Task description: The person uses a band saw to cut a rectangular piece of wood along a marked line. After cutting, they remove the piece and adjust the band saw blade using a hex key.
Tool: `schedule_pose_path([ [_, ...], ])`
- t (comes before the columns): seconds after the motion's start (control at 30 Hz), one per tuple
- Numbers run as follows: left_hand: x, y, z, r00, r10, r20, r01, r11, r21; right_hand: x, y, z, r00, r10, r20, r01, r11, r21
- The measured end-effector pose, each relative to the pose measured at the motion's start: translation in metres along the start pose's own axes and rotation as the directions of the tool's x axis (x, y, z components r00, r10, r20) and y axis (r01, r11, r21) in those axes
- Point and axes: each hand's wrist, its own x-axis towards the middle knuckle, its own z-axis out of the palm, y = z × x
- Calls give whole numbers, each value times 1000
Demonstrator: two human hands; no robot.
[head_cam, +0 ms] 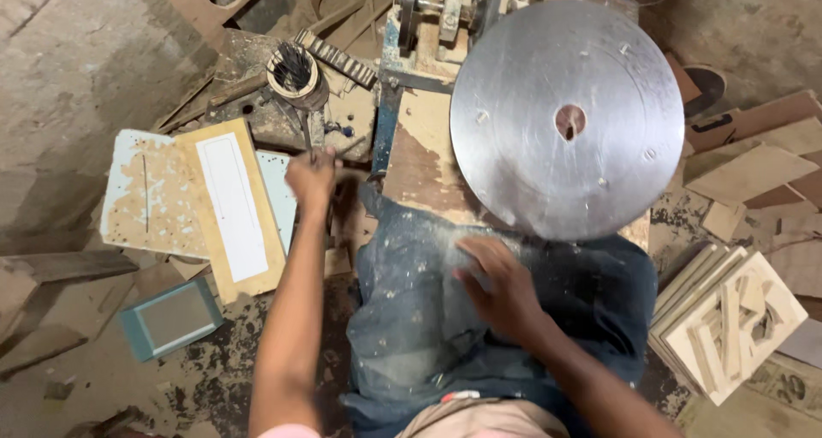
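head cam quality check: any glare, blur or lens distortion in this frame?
Head view: soft sheen on the metal disc, no blown-out glare; left hand slightly motion-blurred, right hand on the dusty blue cloth sharper; wide-angle bending toward the edges; dim, shadowed floor at the left.

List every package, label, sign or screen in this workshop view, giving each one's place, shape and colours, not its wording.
Printed paper sheet: on the floor at the lower right corner, beside the stack of wooden offcuts; flat, pale, with dark print.
Cardboard piece: at the right edge, beyond the metal disc; brown, flat, with a dark slot-shaped mark.
No signs or screens in view.
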Motion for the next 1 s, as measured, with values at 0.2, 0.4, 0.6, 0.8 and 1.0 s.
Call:
schedule_pose_path([
  [0.2,87,-10,71,987,-47,-151,99,929,356,-67,36,-24,938,347,-24,-347,930,-121],
  [0.4,106,-19,89,975,-193,-107,221,852,475,-101,60,-36,871,480,-105,-492,853,-175],
  [0.6,104,-13,88,999,-27,42,-5,793,609,-88,98,-27,891,450,-59,-453,872,-186],
  [0.8,105,-5,93,987,-31,160,-71,803,591,-12,148,3,972,226,69,-180,896,-405],
  [1.0,101,-4,96,987,17,157,-112,779,617,24,158,21,964,262,51,-210,862,-461],
])
